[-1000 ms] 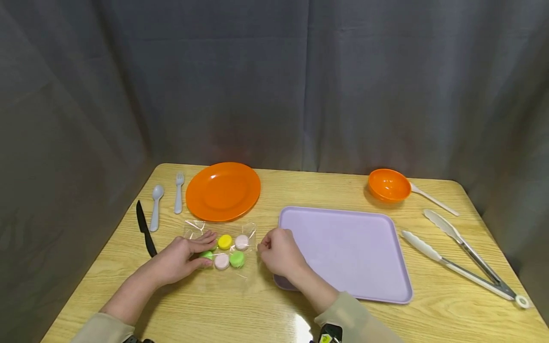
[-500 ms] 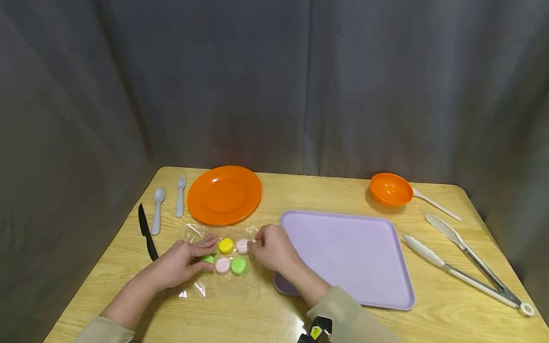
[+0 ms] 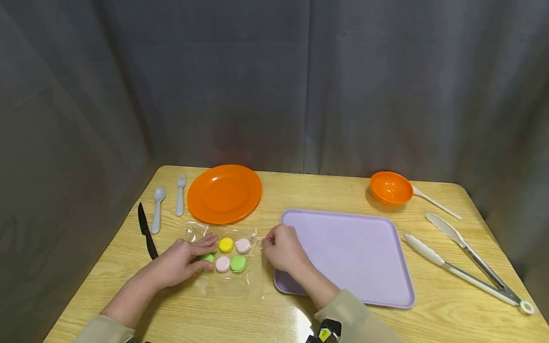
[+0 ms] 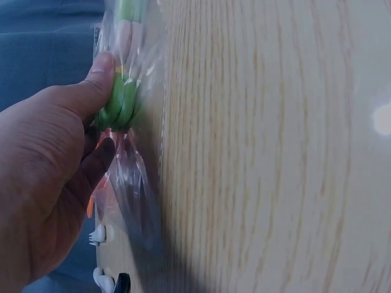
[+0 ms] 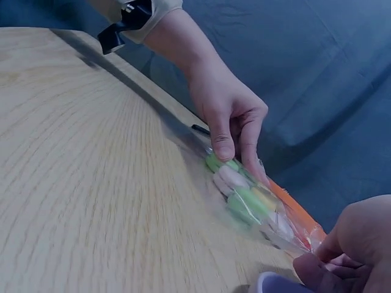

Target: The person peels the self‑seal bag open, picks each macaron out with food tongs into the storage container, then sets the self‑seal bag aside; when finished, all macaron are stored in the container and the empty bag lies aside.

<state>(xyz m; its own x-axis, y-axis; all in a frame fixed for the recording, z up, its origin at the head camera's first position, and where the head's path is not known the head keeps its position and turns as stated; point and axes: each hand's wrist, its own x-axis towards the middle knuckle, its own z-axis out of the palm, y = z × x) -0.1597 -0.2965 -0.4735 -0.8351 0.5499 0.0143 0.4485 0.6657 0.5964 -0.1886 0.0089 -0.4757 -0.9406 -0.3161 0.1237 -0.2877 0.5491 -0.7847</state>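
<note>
No readable text, labels, brands or nos. anywhere. The clear bag (image 3: 223, 252) of sweets shows no print. Plate (image 3: 224, 193), bowl (image 3: 390, 187), tray (image 3: 347, 252), tongs (image 3: 467, 262) & cutlery are all plain. There's a small yellow-and-black tag (image 3: 324, 332) at the right sleeve cuff, which may carry a mark, but it's too small to make out from here. Wrist views are blurred close up, nothing legible there either.
</note>
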